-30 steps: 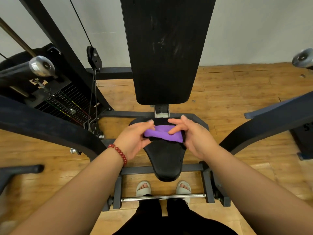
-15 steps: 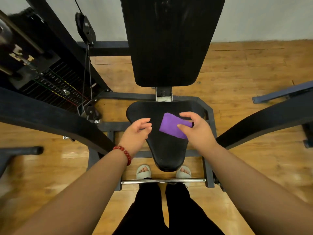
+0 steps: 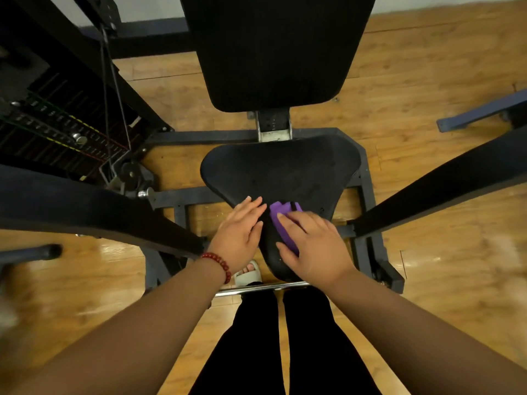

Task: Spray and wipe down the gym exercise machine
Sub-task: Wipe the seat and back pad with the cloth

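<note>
1. One purple cloth (image 3: 281,223), soft folded fabric, lies on the narrow front part of the seat (image 3: 279,169), partly under the right hand (image 3: 313,246).
2. The right hand's grip is wide: straight fingers press the cloth flat and curl round nothing.
3. The left hand (image 3: 239,229) also has a wide grip, its straight fingers laid at the seat's left edge, just beside the cloth. One bracelet (image 3: 219,265) of round red beads circles that wrist.
4. One seat: black, matte, a rounded triangle tapering toward the person. One backrest (image 3: 273,47): black, oblong, round-cornered, beyond the seat.
5. Two dark machine arms flank the seat, left (image 3: 85,209) and right (image 3: 442,178). One shiny metal bar (image 3: 256,289) crosses below the seat's tip.
6. The floor (image 3: 427,67) is glossy wooden planks.
</note>
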The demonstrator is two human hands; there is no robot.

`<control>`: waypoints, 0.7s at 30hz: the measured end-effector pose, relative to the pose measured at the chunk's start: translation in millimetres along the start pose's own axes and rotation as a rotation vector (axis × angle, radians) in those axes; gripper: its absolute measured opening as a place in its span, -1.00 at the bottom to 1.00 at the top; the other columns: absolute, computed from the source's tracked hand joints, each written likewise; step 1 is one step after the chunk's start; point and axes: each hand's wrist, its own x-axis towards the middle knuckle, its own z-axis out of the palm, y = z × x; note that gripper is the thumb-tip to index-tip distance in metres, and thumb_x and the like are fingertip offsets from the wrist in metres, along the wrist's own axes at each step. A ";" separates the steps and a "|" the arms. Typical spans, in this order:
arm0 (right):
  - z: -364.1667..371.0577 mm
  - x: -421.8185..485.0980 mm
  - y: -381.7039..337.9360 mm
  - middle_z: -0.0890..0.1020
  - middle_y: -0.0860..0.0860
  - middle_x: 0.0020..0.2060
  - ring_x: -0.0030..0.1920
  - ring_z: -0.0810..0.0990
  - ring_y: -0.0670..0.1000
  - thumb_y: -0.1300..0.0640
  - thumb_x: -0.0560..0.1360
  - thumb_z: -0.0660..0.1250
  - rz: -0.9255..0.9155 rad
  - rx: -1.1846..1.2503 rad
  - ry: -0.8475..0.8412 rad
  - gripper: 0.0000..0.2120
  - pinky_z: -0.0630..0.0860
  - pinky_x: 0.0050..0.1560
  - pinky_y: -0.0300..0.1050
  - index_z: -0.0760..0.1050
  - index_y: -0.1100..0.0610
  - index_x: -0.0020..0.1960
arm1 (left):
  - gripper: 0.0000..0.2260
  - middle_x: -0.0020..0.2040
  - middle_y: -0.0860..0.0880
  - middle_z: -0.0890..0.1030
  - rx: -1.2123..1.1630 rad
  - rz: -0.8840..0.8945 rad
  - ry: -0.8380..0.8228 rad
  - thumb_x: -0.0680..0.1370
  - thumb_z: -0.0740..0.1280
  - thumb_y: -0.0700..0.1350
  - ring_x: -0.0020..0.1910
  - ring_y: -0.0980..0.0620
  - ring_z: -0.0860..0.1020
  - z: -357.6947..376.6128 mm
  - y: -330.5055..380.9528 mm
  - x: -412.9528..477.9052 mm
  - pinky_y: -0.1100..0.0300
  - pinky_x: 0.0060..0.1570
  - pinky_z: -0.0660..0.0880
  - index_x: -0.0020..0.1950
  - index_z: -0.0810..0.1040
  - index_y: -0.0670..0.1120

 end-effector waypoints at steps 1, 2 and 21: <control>2.4 6.5 -0.3 0.32 0.02 0.49 0.50 0.27 0.09 -0.13 0.57 0.24 0.012 -0.014 0.032 -0.40 0.21 0.44 0.00 0.24 0.07 0.54 | -0.60 0.56 0.08 0.17 0.056 0.040 0.015 0.69 0.06 -0.07 0.53 0.21 -0.04 2.2 -4.6 3.4 0.28 0.46 -0.19 0.54 0.23 -0.02; 7.7 12.9 -1.0 0.13 -0.01 0.56 0.56 0.08 0.07 -0.12 0.62 0.17 0.024 -0.011 0.021 -0.38 0.00 0.49 -0.04 0.08 0.05 0.58 | -0.59 0.57 0.07 0.14 0.099 0.071 0.018 0.69 0.05 -0.06 0.51 0.24 -0.09 3.7 -8.4 7.2 0.28 0.46 -0.23 0.55 0.20 -0.02; 38.2 -28.1 -13.7 0.45 0.13 0.40 0.40 0.43 0.12 0.26 0.19 0.63 0.026 -0.036 -0.016 -0.15 0.26 0.30 -0.06 0.39 0.22 0.43 | -0.54 0.60 0.09 -0.11 0.243 0.227 -0.128 0.70 -0.03 -0.02 0.47 0.25 -0.29 7.4 -27.6 5.0 0.31 0.40 -0.38 0.59 -0.03 0.00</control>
